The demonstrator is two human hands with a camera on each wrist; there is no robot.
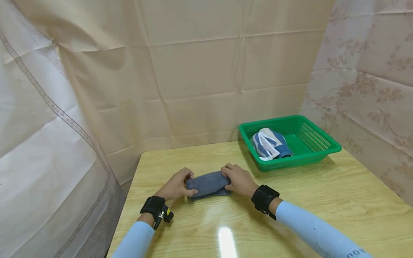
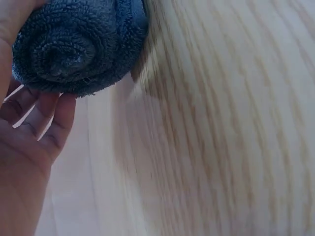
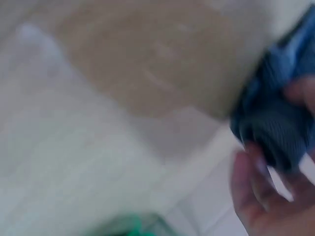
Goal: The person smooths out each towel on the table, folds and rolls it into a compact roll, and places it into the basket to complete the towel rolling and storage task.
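A blue-grey terry towel (image 1: 208,183), rolled up, lies across the wooden table between both hands. Its spiral end (image 2: 64,59) faces the left wrist camera, and a short flat flap shows along its near side in the head view. My left hand (image 1: 175,186) grips the left end, thumb on the near side and fingers behind. At the other end, my right hand (image 1: 240,181) holds the towel between thumb and fingers. In the blurred right wrist view, fingertips (image 3: 253,162) curl under the towel's end (image 3: 275,132).
A green plastic basket (image 1: 290,163) stands at the table's back right, with a striped blue and white cloth (image 1: 272,143) in its left part. Beige curtain (image 1: 193,71) hangs behind the wooden table (image 1: 180,233). Patterned cloth (image 1: 371,89) hangs along the right side.
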